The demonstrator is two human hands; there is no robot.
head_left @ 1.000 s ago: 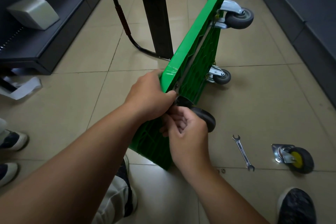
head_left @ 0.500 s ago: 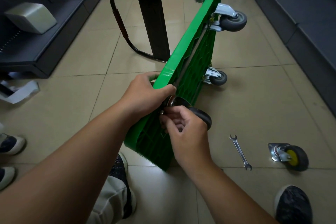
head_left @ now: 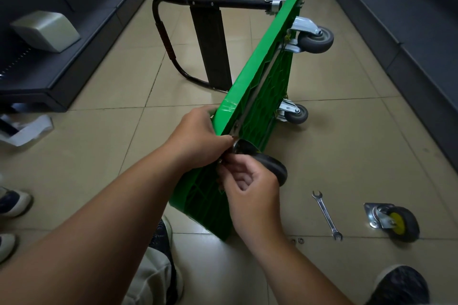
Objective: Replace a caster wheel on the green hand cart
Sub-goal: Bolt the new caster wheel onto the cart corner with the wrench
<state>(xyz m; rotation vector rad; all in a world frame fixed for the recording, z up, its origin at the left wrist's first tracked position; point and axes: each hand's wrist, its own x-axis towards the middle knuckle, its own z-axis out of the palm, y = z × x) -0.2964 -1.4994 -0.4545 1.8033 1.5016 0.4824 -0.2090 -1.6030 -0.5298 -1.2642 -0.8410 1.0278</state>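
Left hand (head_left: 198, 136) grips the edge of the green hand cart (head_left: 262, 69), tipped on its side on the floor (head_left: 99, 146). Right hand (head_left: 250, 188) pinches at the plate of the black caster wheel (head_left: 273, 168). Wrench (head_left: 326, 215) and yellow-hubbed caster (head_left: 394, 223) lie loose, so I'd guess the old one's off and the bolts need tightening.

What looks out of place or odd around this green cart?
The green cart stands tipped on its side edge, wheels pointing sideways. A loose caster with a yellow hub lies on the floor beside a wrench, with small washers nearby.
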